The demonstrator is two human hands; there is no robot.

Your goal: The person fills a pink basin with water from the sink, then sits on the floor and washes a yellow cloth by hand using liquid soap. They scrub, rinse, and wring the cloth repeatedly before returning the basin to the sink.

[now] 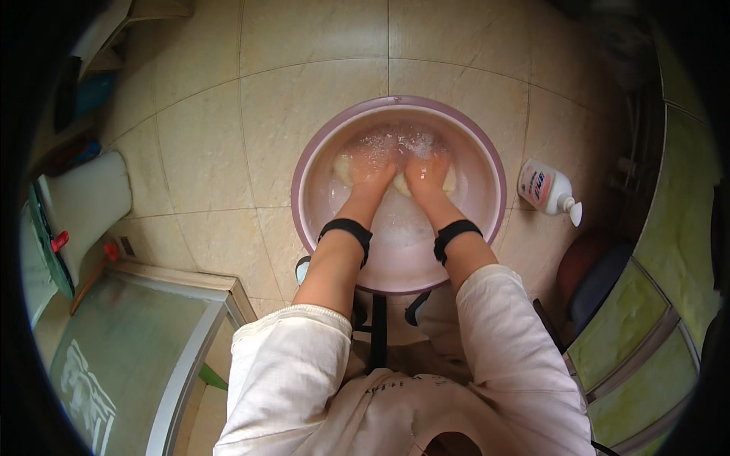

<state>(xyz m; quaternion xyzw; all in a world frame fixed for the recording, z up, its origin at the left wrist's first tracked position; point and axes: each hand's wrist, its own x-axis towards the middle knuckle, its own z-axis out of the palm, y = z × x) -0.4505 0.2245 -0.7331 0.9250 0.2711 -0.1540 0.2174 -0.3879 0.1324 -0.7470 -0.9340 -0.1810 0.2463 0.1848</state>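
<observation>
Both my hands are down in the soapy water of a round pink plastic basin (pixel 302 194) on the floor. Pale yellowish cloth (pixel 342 169) bulges out beside my left hand (pixel 369 168), which is closed on it. On the right, my right hand (pixel 426 170) grips pale cloth too, with parts showing at either side. Whether this is one piece or two I cannot tell. Water and foam (pixel 419 143) blur my fingers and hide their tips. Each forearm wears a black strap (pixel 348 228).
A white pump bottle (pixel 547 191) with a printed label stands right of the basin. Beige tiles (pixel 319 80) cover the floor. At lower left is a frosted glass panel (pixel 137 336) in a metal frame. Green cabinet doors (pixel 621 308) line the right side.
</observation>
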